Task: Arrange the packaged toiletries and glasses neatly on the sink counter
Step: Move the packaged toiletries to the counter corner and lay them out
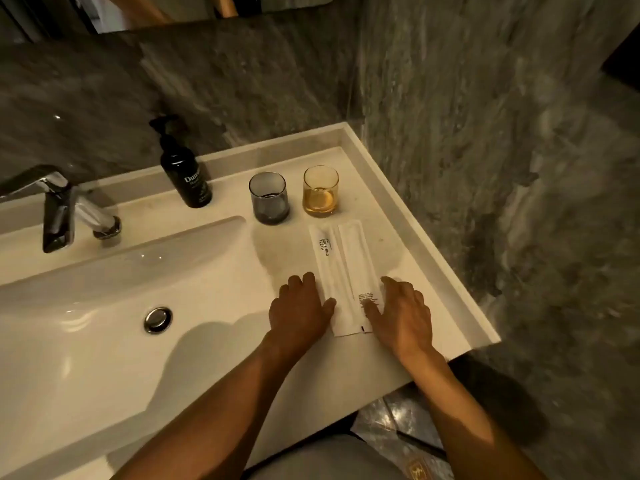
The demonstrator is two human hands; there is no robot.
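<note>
Two long white toiletry packets lie side by side on the sink counter (408,258). The left packet (327,268) reads "BRUSHING TEETH"; the right packet (358,261) has small print near its close end. My left hand (299,311) rests flat beside the left packet, thumb on its edge. Against the right packet's near end lies my right hand (403,315), its fingers spread and its thumb on the print. Neither hand grips anything. Behind the packets stand a smoky grey glass (269,198) and an amber glass (321,191), close together and upright.
A black pump bottle (183,173) stands at the back rim. A chrome tap (59,209) overhangs the white basin (104,306) on the left, with its drain (158,319). Dark marble walls close the back and right. The counter's front edge drops to the floor.
</note>
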